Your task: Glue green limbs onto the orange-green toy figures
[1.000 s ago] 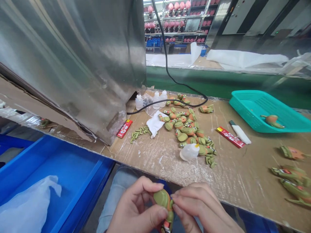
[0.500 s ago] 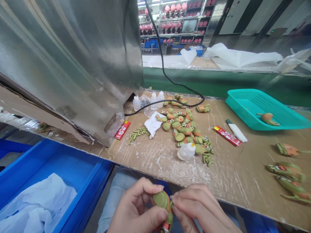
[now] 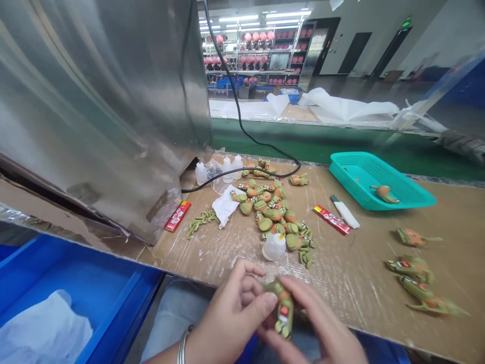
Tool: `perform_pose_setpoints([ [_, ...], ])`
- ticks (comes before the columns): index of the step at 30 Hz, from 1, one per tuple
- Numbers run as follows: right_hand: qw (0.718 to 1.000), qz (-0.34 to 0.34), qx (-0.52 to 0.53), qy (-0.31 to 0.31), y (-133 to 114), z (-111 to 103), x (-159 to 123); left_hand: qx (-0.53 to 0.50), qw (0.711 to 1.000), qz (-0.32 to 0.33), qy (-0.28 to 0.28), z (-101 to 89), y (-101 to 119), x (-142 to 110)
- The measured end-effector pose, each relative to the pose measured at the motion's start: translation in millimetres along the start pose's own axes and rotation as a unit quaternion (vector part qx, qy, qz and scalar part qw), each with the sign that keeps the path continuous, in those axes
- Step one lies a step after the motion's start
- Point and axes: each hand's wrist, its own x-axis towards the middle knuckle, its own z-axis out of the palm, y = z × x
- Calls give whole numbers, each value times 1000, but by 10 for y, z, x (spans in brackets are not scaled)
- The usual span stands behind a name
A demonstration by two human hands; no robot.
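Both my hands hold a green and orange toy turtle figure (image 3: 283,307) just below the near edge of the cardboard-covered bench (image 3: 352,283). My left hand (image 3: 231,316) grips its side, and my right hand (image 3: 312,321) pinches the other side, partly blurred. Beyond them lies a heap of similar figures and parts (image 3: 271,212) beside a squeezable plastic glue bottle (image 3: 273,246). Several more figures (image 3: 411,270) lie at the right of the bench, and one figure (image 3: 384,193) rests in a teal plastic basket (image 3: 379,169).
A blue bin (image 3: 102,268) holding a white plastic bag (image 3: 45,328) sits low at the left. A steel panel (image 3: 94,111) rises at the bench's left side, with a black cable (image 3: 242,121) running across the back. Red packets (image 3: 332,219) and a white tube (image 3: 344,213) lie on the bench.
The figure has turned in my hands, showing its limbs and painted side, and my hands have shifted lower. The whole view has swung, so the bench items sit further left and the far hall shows more.
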Motion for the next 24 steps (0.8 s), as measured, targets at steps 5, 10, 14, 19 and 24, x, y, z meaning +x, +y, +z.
perform_pose_setpoints([
  [5,964,188,-166,86,586,-387,-28,182,978,93,37,-148,157,309],
  [10,956,190,-146,168,394,-336,141,295,933,199,50,-226,319,739],
  [14,975,206,59,56,120,173,382,329,917,220,38,-164,284,946],
  [19,969,222,82,65,92,421,540,276,942,183,50,-211,233,927],
  [24,921,254,290,65,-36,252,377,89,991,76,58,-368,235,569],
])
